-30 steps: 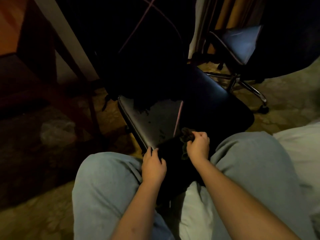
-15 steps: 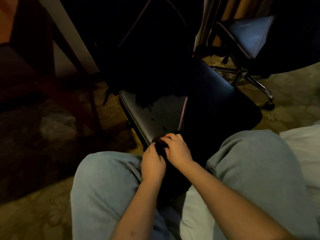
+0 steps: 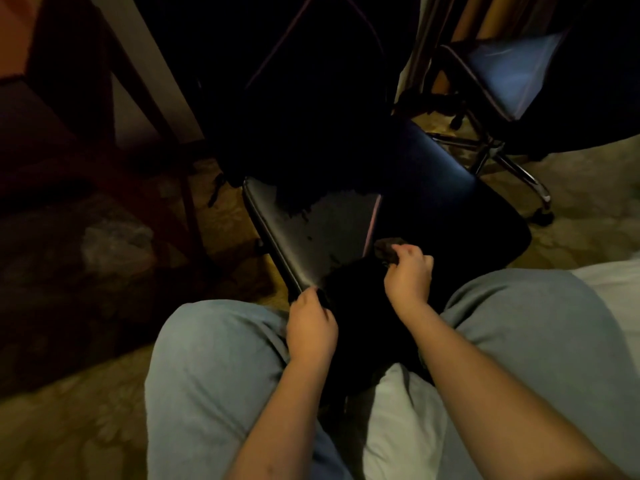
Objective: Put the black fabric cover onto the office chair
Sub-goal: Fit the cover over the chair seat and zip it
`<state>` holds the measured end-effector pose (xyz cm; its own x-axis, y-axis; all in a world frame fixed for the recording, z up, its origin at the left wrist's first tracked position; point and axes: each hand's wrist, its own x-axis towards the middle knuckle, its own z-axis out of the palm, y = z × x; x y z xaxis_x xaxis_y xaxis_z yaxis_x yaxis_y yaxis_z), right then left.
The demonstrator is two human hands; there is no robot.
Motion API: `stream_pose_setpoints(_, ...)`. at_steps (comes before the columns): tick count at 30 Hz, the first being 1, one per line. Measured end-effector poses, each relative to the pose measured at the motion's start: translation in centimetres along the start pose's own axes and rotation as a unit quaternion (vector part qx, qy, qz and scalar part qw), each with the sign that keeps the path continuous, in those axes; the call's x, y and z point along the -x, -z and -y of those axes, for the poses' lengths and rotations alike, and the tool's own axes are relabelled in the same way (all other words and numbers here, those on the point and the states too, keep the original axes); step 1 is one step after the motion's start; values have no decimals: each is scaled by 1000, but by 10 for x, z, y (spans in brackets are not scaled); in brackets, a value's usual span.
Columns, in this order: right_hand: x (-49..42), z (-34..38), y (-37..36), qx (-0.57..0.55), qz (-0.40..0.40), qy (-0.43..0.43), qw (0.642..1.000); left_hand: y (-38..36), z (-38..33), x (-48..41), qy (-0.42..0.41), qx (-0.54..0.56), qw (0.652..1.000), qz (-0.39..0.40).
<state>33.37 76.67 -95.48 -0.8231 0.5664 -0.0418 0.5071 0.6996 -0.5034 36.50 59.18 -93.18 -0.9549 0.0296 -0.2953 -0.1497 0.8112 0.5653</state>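
Dim home room or study: patterned carpet [image 3: 69, 427], curtains [image 3: 478, 15], dark wooden table [image 3: 69, 64], office chair [image 3: 311, 230], second swivel chair [image 3: 512, 74].

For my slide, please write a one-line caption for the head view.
Seated person's left hand and right hand grip the black fabric cover at the front edge of the office chair.

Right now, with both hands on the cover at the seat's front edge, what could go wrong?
1. The right hand pinches only a small bunch of the cover; that grip may slip when pulled.
2. The seat is bare on its left side while the left hand grips the cover at the front corner; an uneven pull could leave it skewed.
3. Black on black in dim light: the cover's edge is hard to see.
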Motion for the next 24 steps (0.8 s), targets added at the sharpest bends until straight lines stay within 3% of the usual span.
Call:
stream_pose_setpoints(3,18,18,-12,2,31,59,998,1,-2,0,7,-3,1000,-2)
stream_pose_setpoints(8,54,47,-30,0,147,207,967,2,-1,0,10,-10,1000,8)
stream_pose_setpoints(14,41,39,-24,14,162,253,954,1,0,-4,14,-11,1000,-2)
stream_pose_setpoints(16,28,31,-19,17,130,229,965,0,-1,-3,11,-6,1000,-7)
stream_pose_setpoints(20,-5,9,-4,23,44,102,994,1,-2,-3,5,-4,1000,-11)
stream_pose_setpoints(24,-17,2,2,26,-5,0,1000,3,0,-3,0,-5,1000,-3)
